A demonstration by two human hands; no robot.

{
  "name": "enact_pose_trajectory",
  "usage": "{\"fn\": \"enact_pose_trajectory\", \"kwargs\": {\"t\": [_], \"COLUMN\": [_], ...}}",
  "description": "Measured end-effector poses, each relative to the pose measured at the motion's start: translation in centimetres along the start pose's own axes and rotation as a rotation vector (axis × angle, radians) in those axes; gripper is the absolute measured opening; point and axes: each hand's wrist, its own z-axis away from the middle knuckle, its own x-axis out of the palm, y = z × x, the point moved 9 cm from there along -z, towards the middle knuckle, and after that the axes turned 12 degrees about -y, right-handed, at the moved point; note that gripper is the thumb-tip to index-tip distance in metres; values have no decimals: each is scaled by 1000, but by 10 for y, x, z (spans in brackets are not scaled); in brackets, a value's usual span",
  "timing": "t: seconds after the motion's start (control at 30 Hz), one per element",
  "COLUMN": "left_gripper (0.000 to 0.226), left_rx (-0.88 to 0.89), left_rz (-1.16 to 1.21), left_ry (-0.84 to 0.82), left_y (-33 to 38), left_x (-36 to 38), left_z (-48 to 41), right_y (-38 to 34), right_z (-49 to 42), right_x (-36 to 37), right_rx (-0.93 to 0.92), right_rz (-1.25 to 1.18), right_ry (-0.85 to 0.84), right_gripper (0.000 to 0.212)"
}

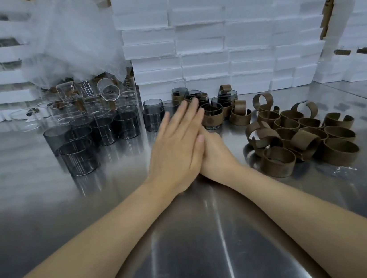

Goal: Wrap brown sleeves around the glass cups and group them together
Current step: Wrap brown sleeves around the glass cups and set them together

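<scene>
Sleeved cups (213, 117) partly hidden behind blurred left hand (177, 149)

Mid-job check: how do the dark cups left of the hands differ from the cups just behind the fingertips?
The left cups are bare glass; the far cups wear brown sleeves. The left cups stand farther from the loose sleeve pile; the far cups stand nearer to it. Both are smoky dark glass, upright on the metal table.

Bare forearms (102, 240) — bare hands (175, 154), nails (200, 139) trimmed short.
</scene>
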Motion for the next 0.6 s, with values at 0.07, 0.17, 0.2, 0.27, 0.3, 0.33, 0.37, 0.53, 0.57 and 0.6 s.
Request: {"fn": "enact_pose_trajectory", "kwargs": {"t": [0.07, 0.17, 0.2, 0.27, 0.3, 0.33, 0.37, 0.53, 0.57, 0.6], "left_gripper": [51, 48, 45, 37, 35, 39, 46, 69, 72, 75], "left_rx": [-144, -314, -372, -507, -582, -647, -697, -741, -757, -772], "left_rz": [175, 520, 642, 928, 1104, 1283, 1439, 1797, 1833, 1864], "left_ry": [76, 135, 141, 147, 128, 85, 28, -160, -156, -164], "left_y": [-16, -43, -52, -69, -75, -79, -80, -75, -75, -73], "left_x": [-7, -8, -6, 4, 12, 22, 32, 59, 62, 65], "left_z": [3, 12, 14, 16, 17, 18, 19, 23, 23, 24], "right_y": [-5, -9, -12, -14, -16, -17, -17, -15, -17, -18], "right_z": [2, 2, 3, 3, 4, 5, 5, 6, 7, 7], "right_x": [7, 15, 17, 18, 18, 18, 19, 21, 19, 15], "right_rx": [6, -17, -23, -34, -42, -46, -48, -23, -33, -43], "right_rz": [-52, -70, -72, -100, -132, -167, -208, -326, -334, -336], "right_ry": [-58, -141, -160, -188, -198, -207, -217, -237, -223, -200], "right_gripper": [35, 42, 48, 52, 53, 53, 52, 53, 53, 52]}}
